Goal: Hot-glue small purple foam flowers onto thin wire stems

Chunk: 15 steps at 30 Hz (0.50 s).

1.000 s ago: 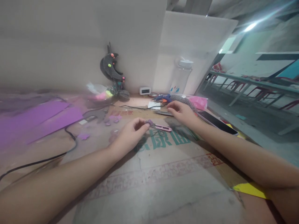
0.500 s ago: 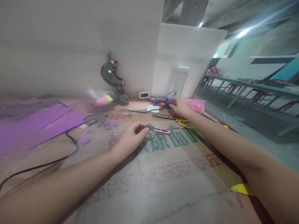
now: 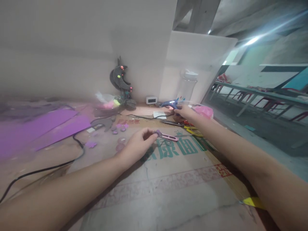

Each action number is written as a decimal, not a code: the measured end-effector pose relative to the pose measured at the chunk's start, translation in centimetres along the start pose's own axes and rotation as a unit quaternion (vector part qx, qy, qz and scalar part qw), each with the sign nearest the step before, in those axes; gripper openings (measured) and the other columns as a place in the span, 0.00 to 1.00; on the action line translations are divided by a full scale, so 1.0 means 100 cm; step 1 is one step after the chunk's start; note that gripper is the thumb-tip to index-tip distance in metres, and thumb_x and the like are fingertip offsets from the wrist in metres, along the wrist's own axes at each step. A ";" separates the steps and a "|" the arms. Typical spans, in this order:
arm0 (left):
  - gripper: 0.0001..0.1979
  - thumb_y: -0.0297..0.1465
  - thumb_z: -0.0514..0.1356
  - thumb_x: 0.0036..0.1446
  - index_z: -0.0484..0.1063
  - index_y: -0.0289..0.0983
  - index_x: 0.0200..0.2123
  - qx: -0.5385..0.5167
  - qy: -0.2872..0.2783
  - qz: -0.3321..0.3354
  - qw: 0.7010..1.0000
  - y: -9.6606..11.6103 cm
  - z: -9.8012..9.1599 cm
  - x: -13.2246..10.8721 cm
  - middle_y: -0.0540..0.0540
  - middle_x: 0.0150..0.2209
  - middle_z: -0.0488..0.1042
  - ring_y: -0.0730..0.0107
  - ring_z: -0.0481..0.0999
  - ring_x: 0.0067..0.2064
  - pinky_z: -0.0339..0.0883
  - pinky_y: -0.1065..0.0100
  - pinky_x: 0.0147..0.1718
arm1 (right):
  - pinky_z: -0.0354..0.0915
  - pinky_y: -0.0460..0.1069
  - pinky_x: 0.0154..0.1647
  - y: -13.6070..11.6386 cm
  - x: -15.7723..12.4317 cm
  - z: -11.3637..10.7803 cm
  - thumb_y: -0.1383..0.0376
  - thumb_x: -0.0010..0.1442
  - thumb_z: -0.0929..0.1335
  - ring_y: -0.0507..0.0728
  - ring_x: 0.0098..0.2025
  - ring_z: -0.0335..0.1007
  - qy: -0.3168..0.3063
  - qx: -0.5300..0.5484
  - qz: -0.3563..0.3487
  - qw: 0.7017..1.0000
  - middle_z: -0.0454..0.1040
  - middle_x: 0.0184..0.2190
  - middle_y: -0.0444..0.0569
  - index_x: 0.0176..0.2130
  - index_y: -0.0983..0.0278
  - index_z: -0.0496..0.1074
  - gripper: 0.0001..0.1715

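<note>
My left hand (image 3: pixel 141 141) is closed, thumb and forefinger pinching a small purple flower-shaped piece (image 3: pixel 158 132). From beside those fingertips extends a slim pink slotted tool (image 3: pixel 169 137), perhaps a small cutter; whether it is held or just lies there I cannot tell. Farther back, my right hand (image 3: pixel 184 112) is wrapped round the handle of a blue glue gun (image 3: pixel 170 103). Scissors (image 3: pixel 172 122) and a yellow-handled tool (image 3: pixel 192 131) lie below the right wrist. Several purple pieces, including a flower (image 3: pixel 90 144), lie left of my left hand.
Purple sheets (image 3: pixel 62 126) spread across the left, beside a black cord (image 3: pixel 45 167). Against the back panel stand a dark crescent-shaped ornament (image 3: pixel 117 78), a small white digital clock (image 3: pixel 151 100) and a clear bottle (image 3: pixel 189 85). A pink bag (image 3: pixel 204 111) lies right of my right hand.
The whole view has shifted slightly. The glue gun sits a little higher and more tilted in my right hand. My left hand keeps its pinch on the purple flower.
</note>
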State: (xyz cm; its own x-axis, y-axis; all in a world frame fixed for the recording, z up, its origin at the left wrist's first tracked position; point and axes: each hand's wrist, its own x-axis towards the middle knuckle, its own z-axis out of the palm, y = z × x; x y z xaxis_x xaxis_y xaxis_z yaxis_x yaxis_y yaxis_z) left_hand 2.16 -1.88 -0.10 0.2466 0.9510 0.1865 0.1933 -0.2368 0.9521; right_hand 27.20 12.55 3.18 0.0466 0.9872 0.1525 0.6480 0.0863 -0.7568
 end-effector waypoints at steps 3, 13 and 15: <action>0.10 0.38 0.59 0.57 0.71 0.37 0.33 -0.013 -0.004 -0.005 1.000 -0.001 0.001 0.000 0.49 0.31 0.73 0.70 0.71 0.32 0.63 0.70 0.32 | 0.64 0.46 0.22 -0.006 -0.020 -0.006 0.61 0.56 0.71 0.51 0.22 0.67 0.008 0.067 -0.013 0.998 0.72 0.23 0.44 0.39 0.65 0.70 0.12; 0.12 0.40 0.59 0.57 0.69 0.37 0.32 -0.032 -0.025 -0.023 0.999 -0.001 0.001 0.001 0.51 0.29 0.71 0.71 0.69 0.31 0.61 0.70 0.31 | 0.70 0.51 0.31 0.008 -0.084 -0.010 0.47 0.54 0.70 0.57 0.25 0.73 0.009 0.167 -0.075 0.983 0.76 0.22 0.50 0.29 0.64 0.70 0.23; 0.11 0.39 0.60 0.56 0.69 0.37 0.30 -0.022 -0.017 -0.015 0.999 0.000 0.001 0.001 0.50 0.29 0.71 0.71 0.69 0.31 0.61 0.70 0.32 | 0.70 0.52 0.35 0.010 -0.095 -0.007 0.49 0.54 0.71 0.58 0.29 0.75 0.016 0.166 -0.076 0.983 0.79 0.28 0.51 0.36 0.64 0.73 0.21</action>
State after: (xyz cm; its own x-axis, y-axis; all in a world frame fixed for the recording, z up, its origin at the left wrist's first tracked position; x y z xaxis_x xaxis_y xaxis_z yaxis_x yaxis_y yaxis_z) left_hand 2.26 -1.77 -0.07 0.2742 0.9498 0.1508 0.1587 -0.1994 0.9670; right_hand 27.93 3.20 1.43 -0.0048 0.9552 0.2958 0.3659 0.2770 -0.8885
